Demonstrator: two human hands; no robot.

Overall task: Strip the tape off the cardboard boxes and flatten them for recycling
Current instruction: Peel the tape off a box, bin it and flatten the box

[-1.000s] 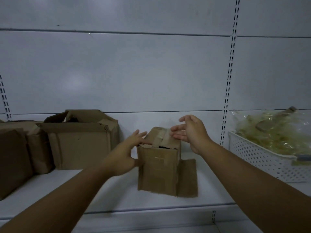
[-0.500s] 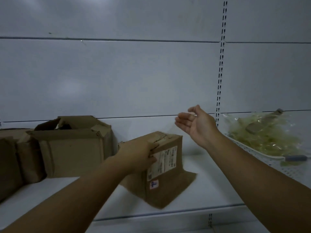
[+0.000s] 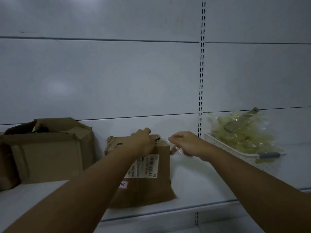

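The small cardboard box [image 3: 149,187] stood on the white shelf [image 3: 193,185], near its front edge, directly under both hands. The left hand [image 3: 143,143] lay flat over the box's top, fingers curled over the far edge and pressing down, while the right hand [image 3: 185,144] sat just beside the box's upper right corner, its fingertips pressed together on a strip of clear tape [image 3: 174,147] that ran from that corner; motion blur made the exact pinch hard to read. The box was brown corrugated board, scuffed, with a ragged torn flap at its upper left and a lower flap splayed out onto the shelf. A white printed shipping label [image 3: 148,166] sat on its front face, with a small white sticker [image 3: 123,184] below it, partly covered by the left forearm. To the left, well apart, stood a larger cardboard box [image 3: 48,152] with its top flaps loosely open, and another brown box [image 3: 6,167] at the frame's edge touching it. To the right, a white perforated plastic basket [image 3: 235,153] held a crumpled heap of yellowish clear tape and plastic film [image 3: 240,132]. Behind everything rose pale grey back panels and a slotted upright [image 3: 201,81].
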